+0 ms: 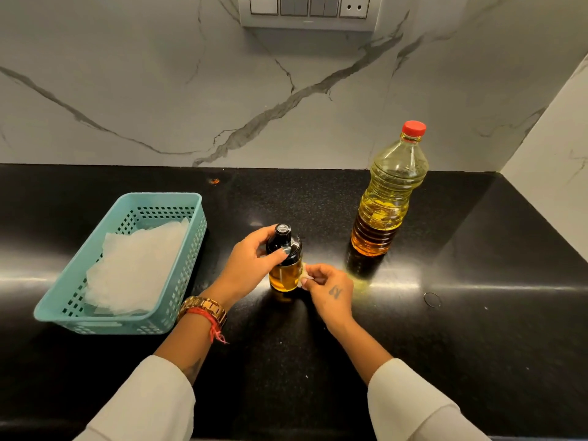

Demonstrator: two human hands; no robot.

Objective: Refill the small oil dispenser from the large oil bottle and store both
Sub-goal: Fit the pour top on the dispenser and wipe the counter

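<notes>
While it stands upright near the middle of the black counter (477, 329), the small oil dispenser (285, 268), amber oil in its glass lower half, is gripped around its black top by the left hand (251, 261), fingers and thumb curled round it. Touching its right side, the right hand (329, 291) pinches a small pale wad (304, 275) between curled fingers. Farther right stands the large oil bottle (389, 198), red-capped and upright. At left sits a teal basket (178, 281) holding white paper (136, 268).
</notes>
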